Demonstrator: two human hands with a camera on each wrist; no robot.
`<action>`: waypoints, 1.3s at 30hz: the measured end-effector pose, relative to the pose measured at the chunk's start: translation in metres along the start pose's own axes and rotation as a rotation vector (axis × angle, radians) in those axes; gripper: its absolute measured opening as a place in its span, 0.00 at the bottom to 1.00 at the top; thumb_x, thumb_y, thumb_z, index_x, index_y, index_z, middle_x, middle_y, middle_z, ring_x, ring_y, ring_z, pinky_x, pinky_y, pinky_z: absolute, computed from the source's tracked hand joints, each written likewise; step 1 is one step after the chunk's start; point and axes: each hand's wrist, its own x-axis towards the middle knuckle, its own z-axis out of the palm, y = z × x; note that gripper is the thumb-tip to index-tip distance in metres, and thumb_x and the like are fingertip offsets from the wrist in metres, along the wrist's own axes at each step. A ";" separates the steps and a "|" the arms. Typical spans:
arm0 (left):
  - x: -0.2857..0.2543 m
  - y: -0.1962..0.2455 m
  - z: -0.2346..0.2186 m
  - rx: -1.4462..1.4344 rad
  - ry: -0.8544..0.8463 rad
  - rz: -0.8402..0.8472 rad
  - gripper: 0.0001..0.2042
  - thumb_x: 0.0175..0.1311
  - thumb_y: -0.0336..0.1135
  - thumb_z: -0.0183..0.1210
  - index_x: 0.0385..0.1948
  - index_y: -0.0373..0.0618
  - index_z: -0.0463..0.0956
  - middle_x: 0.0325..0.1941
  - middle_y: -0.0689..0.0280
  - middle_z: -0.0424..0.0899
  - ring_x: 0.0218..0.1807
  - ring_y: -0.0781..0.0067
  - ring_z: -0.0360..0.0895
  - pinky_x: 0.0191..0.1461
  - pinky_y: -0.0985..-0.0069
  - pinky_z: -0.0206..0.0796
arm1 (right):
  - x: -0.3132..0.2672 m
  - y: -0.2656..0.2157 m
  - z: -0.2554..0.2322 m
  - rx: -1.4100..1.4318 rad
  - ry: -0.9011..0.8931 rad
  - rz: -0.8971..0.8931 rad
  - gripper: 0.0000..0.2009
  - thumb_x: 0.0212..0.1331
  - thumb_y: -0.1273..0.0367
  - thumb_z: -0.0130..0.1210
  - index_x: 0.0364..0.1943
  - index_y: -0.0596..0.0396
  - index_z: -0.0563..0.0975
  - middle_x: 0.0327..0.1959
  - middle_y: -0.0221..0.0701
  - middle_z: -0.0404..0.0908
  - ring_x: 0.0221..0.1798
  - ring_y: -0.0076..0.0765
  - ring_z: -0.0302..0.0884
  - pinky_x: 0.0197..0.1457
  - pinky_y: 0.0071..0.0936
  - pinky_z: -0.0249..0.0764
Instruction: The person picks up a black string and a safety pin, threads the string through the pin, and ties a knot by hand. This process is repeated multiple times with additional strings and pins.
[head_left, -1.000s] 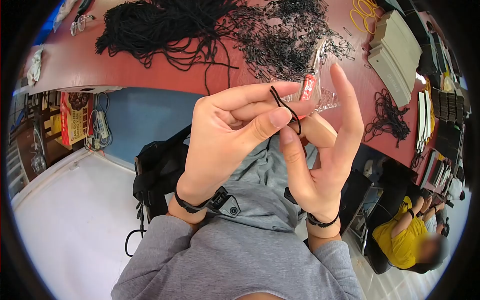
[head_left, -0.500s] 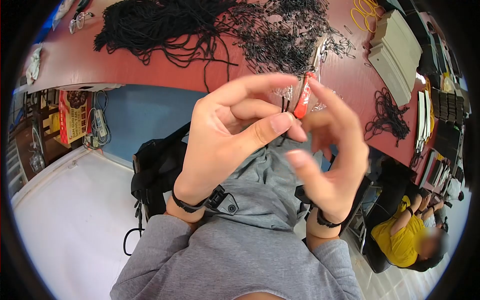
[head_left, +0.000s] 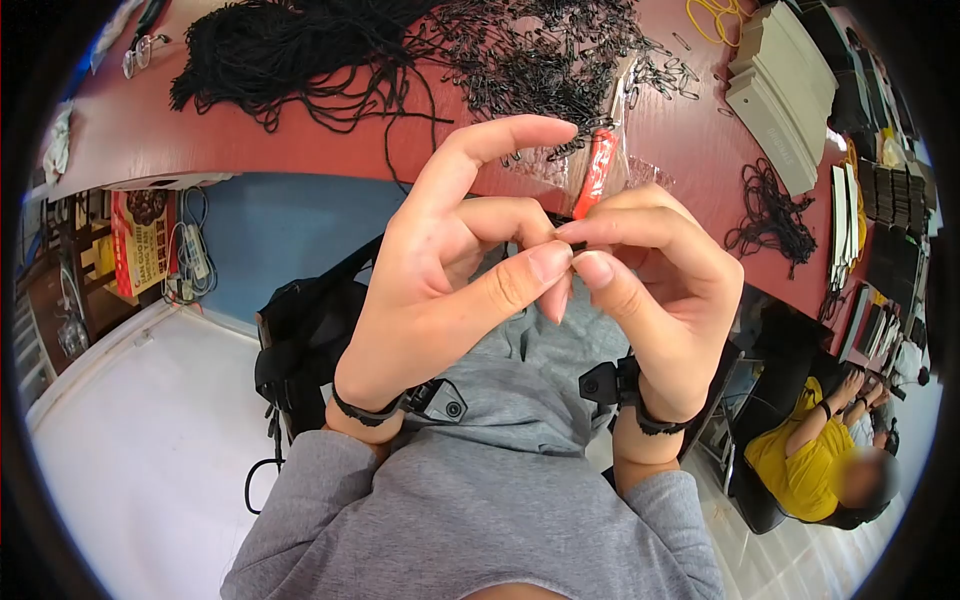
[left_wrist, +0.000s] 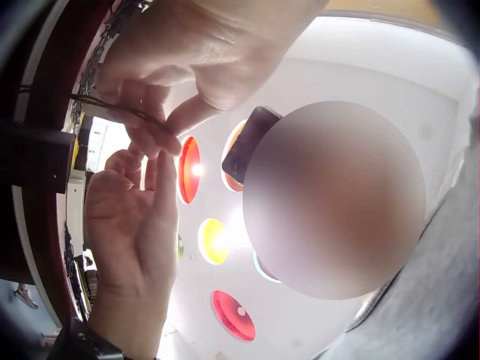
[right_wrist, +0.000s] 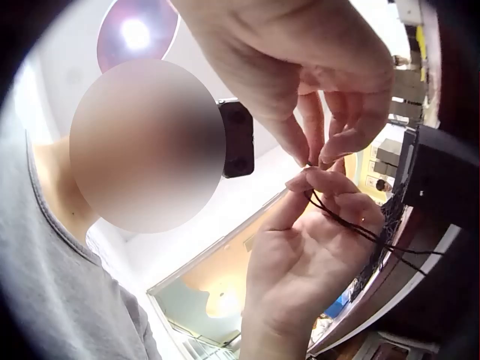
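Observation:
My left hand (head_left: 430, 270) pinches a thin black cord (right_wrist: 349, 225) between thumb and fingers, its index finger raised and bent. Two strands of the cord trail across the left palm and out past the fingers in the right wrist view. Facing it, my right hand (head_left: 680, 280) has thumb and index fingertip together on a short dark bit of the cord, right against the left fingertips. Both hands are above my lap, before the table edge. Most of the pinched part is hidden by fingertips in the head view.
On the red table (head_left: 130, 140) lie a heap of black cords (head_left: 290, 60), a spread of small black pins (head_left: 540, 60) and a red-handled tool (head_left: 597, 170) on clear plastic. Grey boxes (head_left: 785, 100) and a tangle of black cord (head_left: 770, 220) are at right. A person in yellow (head_left: 800, 460) sits beyond.
My right hand let go of the cord and moved away, then came back to pinch it at the left fingertips. The left index finger lifted, and the cord's upright loop dropped from sight.

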 end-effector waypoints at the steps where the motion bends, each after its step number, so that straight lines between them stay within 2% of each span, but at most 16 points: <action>1: 0.000 0.001 0.000 0.013 -0.003 -0.002 0.28 0.61 0.25 0.53 0.61 0.30 0.49 0.24 0.65 0.75 0.27 0.79 0.72 0.34 0.84 0.65 | 0.000 0.000 0.000 0.024 0.008 0.016 0.08 0.51 0.79 0.58 0.36 0.66 0.79 0.34 0.35 0.76 0.32 0.23 0.72 0.32 0.17 0.67; 6: 0.000 0.002 -0.001 0.069 -0.030 -0.039 0.25 0.62 0.26 0.51 0.59 0.30 0.53 0.23 0.67 0.74 0.27 0.80 0.72 0.34 0.84 0.65 | -0.001 0.003 0.001 0.025 0.053 -0.016 0.07 0.51 0.80 0.58 0.35 0.66 0.79 0.33 0.35 0.77 0.29 0.21 0.71 0.29 0.15 0.65; 8: -0.001 0.002 0.000 0.139 -0.028 -0.028 0.21 0.62 0.26 0.50 0.56 0.29 0.61 0.24 0.68 0.73 0.29 0.80 0.72 0.36 0.84 0.65 | -0.001 0.003 0.002 0.014 0.060 -0.025 0.07 0.51 0.80 0.57 0.35 0.66 0.79 0.33 0.35 0.77 0.29 0.21 0.71 0.29 0.15 0.65; 9: -0.001 0.001 0.000 0.138 -0.028 -0.029 0.21 0.62 0.26 0.50 0.56 0.29 0.61 0.24 0.68 0.73 0.29 0.80 0.72 0.36 0.84 0.65 | -0.001 0.004 0.002 -0.006 0.111 -0.004 0.06 0.49 0.80 0.59 0.33 0.64 0.80 0.31 0.34 0.79 0.30 0.23 0.74 0.30 0.16 0.68; 11: -0.001 -0.002 0.000 0.216 -0.017 -0.006 0.17 0.63 0.27 0.50 0.52 0.30 0.68 0.25 0.69 0.73 0.30 0.81 0.73 0.37 0.85 0.65 | -0.001 0.004 0.003 -0.028 0.161 0.017 0.05 0.48 0.79 0.60 0.31 0.61 0.81 0.29 0.34 0.81 0.31 0.25 0.77 0.32 0.17 0.71; 12: -0.001 -0.004 -0.004 0.168 -0.043 0.011 0.14 0.63 0.25 0.51 0.50 0.33 0.72 0.28 0.66 0.77 0.33 0.81 0.74 0.39 0.82 0.66 | -0.001 0.005 0.003 -0.040 0.177 0.010 0.06 0.47 0.80 0.60 0.31 0.62 0.81 0.29 0.34 0.81 0.31 0.25 0.77 0.32 0.17 0.72; 22: -0.001 -0.003 -0.003 0.181 -0.046 0.002 0.14 0.65 0.26 0.50 0.50 0.33 0.72 0.31 0.66 0.78 0.33 0.81 0.73 0.38 0.83 0.67 | -0.002 0.005 0.004 0.023 0.180 0.029 0.06 0.49 0.81 0.58 0.32 0.64 0.81 0.29 0.35 0.80 0.31 0.25 0.78 0.31 0.17 0.75; 31: 0.002 -0.006 -0.005 0.031 -0.074 -0.010 0.15 0.64 0.25 0.47 0.52 0.33 0.70 0.26 0.70 0.73 0.29 0.84 0.69 0.36 0.84 0.64 | -0.002 0.007 0.003 0.177 0.129 0.106 0.09 0.50 0.81 0.58 0.37 0.64 0.80 0.30 0.35 0.79 0.31 0.24 0.78 0.30 0.16 0.75; 32: 0.002 -0.003 -0.002 0.030 -0.014 -0.033 0.16 0.62 0.25 0.46 0.51 0.29 0.69 0.23 0.70 0.71 0.26 0.84 0.67 0.35 0.83 0.63 | -0.002 0.008 0.003 0.176 0.130 0.107 0.09 0.50 0.81 0.58 0.37 0.64 0.80 0.30 0.35 0.79 0.31 0.24 0.78 0.30 0.16 0.75; 33: 0.002 -0.002 0.000 0.030 0.047 -0.056 0.17 0.60 0.26 0.46 0.50 0.25 0.68 0.21 0.70 0.69 0.23 0.85 0.66 0.34 0.82 0.62 | -0.002 0.009 0.003 0.158 0.117 0.079 0.10 0.49 0.81 0.58 0.38 0.63 0.80 0.31 0.36 0.79 0.32 0.24 0.78 0.30 0.16 0.76; 39: 0.003 -0.002 -0.003 -0.009 0.013 -0.039 0.18 0.59 0.26 0.46 0.51 0.25 0.66 0.21 0.70 0.70 0.22 0.86 0.65 0.33 0.83 0.62 | 0.002 0.011 0.004 0.081 0.085 -0.009 0.13 0.47 0.81 0.60 0.40 0.64 0.80 0.34 0.36 0.79 0.35 0.26 0.78 0.33 0.17 0.77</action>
